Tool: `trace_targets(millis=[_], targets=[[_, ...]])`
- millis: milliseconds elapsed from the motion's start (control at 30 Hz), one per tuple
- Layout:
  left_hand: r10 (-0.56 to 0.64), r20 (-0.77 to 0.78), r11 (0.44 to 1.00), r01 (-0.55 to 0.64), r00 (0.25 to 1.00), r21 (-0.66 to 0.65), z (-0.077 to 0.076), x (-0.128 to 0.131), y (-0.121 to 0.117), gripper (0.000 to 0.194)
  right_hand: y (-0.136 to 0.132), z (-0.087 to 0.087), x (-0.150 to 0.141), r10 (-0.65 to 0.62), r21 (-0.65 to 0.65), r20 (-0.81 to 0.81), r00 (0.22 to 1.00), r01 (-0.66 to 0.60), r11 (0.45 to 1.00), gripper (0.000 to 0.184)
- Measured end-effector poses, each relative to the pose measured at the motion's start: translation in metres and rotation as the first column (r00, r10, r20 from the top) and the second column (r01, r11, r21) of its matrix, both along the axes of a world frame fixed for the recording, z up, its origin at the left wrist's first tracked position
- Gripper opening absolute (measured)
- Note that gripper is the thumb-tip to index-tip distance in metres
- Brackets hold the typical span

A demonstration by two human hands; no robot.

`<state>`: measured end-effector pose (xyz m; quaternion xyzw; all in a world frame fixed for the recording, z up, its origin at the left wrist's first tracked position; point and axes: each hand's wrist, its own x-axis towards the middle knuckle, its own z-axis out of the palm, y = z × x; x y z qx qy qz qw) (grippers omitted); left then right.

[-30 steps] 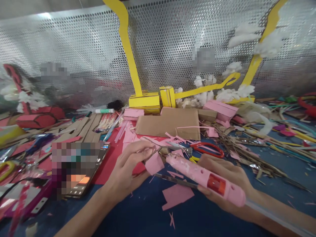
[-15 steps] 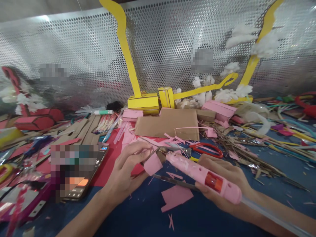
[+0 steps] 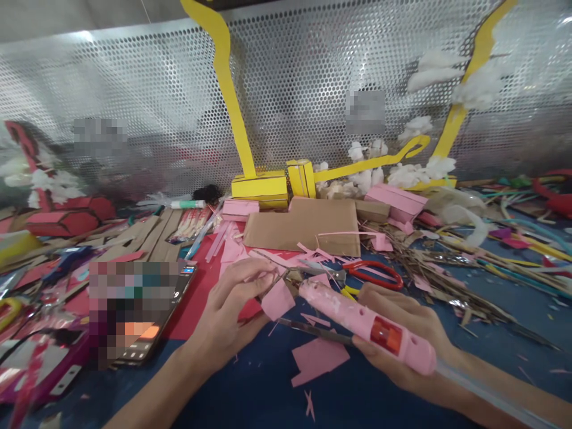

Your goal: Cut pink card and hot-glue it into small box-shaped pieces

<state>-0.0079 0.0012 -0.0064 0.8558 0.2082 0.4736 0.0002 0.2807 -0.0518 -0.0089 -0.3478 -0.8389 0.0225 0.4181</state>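
In the head view, my left hand [image 3: 236, 292] pinches a small pink paper-covered piece [image 3: 277, 300] by its upper edge; part of it is hidden behind my fingers. My right hand [image 3: 402, 316] is wrapped round a pink hot glue gun [image 3: 339, 307], whose nozzle points at the piece from the right, close to it. A clear glue stick [image 3: 473, 387] sticks out of the gun's back end. Below the gun a dark, narrow blade-like strip [image 3: 317, 329] reaches from my right hand towards the piece; whether I grip it is unclear. Red-handled scissors [image 3: 375, 274] lie just behind.
A brown cardboard piece [image 3: 308, 229] stands behind my hands. Yellow paper-covered boxes [image 3: 259, 189] are by the perforated metal panel [image 3: 295, 89]. A phone [image 3: 174, 304] lies left, on red paper [image 3: 192, 310]. Pink scraps [image 3: 319, 360] lie on the blue tabletop [image 3: 250, 393].
The glue gun has shifted very slightly to the left and down. My left hand and the pink piece stay nearly in place.
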Motion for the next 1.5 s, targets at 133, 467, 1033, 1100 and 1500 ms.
trace_targets(millis=[133, 467, 1033, 1100, 1500], targets=[[0.007, -0.003, 1.0, -0.007, 1.0, 0.002, 0.0, 0.0, 0.0, 0.061, 0.0, 0.004, -0.002, 0.051, 0.032, -0.017, 0.999, -0.05, 0.998, 0.013], [-0.002, -0.01, 1.0, 0.002, 1.0, -0.01, -0.001, -0.001, 0.001, 0.066, -0.003, 0.01, -0.004, 0.016, 0.056, -0.015, 1.0, -0.015, 0.998, 0.005], [-0.015, -0.016, 1.0, 0.016, 1.0, 0.019, 0.0, -0.001, 0.002, 0.063, -0.004, 0.013, -0.002, -0.1, 0.086, 0.053, 0.994, 0.095, 0.992, 0.015], [-0.003, -0.017, 1.0, 0.004, 1.0, 0.023, 0.0, -0.001, 0.002, 0.063, -0.003, 0.013, -0.001, -0.117, 0.11, 0.071, 0.991, 0.109, 0.988, 0.019], [0.051, -0.027, 0.999, -0.051, 0.998, 0.007, -0.002, -0.003, 0.002, 0.062, -0.002, 0.013, -0.002, -0.101, 0.094, 0.086, 0.991, 0.093, 0.991, 0.023]])
